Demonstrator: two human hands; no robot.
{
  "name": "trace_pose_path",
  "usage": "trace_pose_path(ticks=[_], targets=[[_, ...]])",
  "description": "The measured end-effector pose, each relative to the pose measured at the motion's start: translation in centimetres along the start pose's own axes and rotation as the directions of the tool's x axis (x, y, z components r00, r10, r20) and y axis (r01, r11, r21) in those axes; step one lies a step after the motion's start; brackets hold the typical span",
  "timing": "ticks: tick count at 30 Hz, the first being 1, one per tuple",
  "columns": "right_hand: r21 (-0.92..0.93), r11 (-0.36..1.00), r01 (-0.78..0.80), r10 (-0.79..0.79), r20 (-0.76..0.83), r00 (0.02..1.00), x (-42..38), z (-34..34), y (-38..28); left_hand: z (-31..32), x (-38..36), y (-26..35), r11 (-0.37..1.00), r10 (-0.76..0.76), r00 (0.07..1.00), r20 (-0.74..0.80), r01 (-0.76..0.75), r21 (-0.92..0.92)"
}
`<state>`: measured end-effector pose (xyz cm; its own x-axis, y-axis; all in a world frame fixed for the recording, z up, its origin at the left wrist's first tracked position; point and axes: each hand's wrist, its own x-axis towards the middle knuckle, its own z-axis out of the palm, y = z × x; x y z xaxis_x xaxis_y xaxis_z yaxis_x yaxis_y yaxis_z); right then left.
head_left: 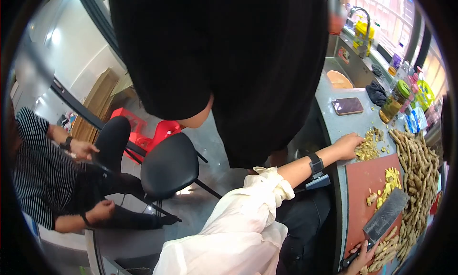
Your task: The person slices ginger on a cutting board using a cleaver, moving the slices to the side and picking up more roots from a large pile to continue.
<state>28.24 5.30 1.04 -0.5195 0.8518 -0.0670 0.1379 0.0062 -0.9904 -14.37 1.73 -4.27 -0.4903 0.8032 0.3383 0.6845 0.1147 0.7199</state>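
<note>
My left hand (pixel 348 146), at the end of a white sleeve and a watch, reaches over the counter. Its fingers curl closed at a pile of chopped yellow-brown root pieces (pixel 368 146); what they hold, if anything, is hidden. At the lower right, my right hand (pixel 363 259) grips the black handle of a cleaver (pixel 386 214). The broad dark blade lies tilted over a reddish-brown cutting board (pixel 355 198). Yellow slices (pixel 392 180) sit on the board beyond the blade. Long knobbly beige roots (pixel 417 172) are heaped along the board's far side.
A phone (pixel 347 106), a green-lidded jar (pixel 395 102) and a sink with a faucet (pixel 365 29) are farther along the counter. A person in black (pixel 224 60) stands close by. Another, in a striped shirt (pixel 45 165), sits near a black stool (pixel 170 166).
</note>
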Motion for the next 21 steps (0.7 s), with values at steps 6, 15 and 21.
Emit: trace_pose_path(ticks=[6, 15, 21], targets=[[0.008, 1.0, -0.01, 0.01, -0.008, 1.0, 0.0, 0.4, -0.6, 0.9, -0.9, -0.8, 0.997, 0.0, 0.997, -0.077, -0.005, -0.071], [0.0, 1.0, 0.002, -0.002, -0.011, 1.0, -0.1, 0.5, -0.9, 2.0, -1.0, -1.6, 0.976, -0.028, 0.983, -0.181, -0.012, -0.216], [-0.053, 0.995, -0.081, 0.079, -0.046, 0.996, -0.2, 0.2, -1.0, 1.9, -0.9, -1.5, 0.971, -0.039, 0.985, -0.17, -0.003, -0.238]])
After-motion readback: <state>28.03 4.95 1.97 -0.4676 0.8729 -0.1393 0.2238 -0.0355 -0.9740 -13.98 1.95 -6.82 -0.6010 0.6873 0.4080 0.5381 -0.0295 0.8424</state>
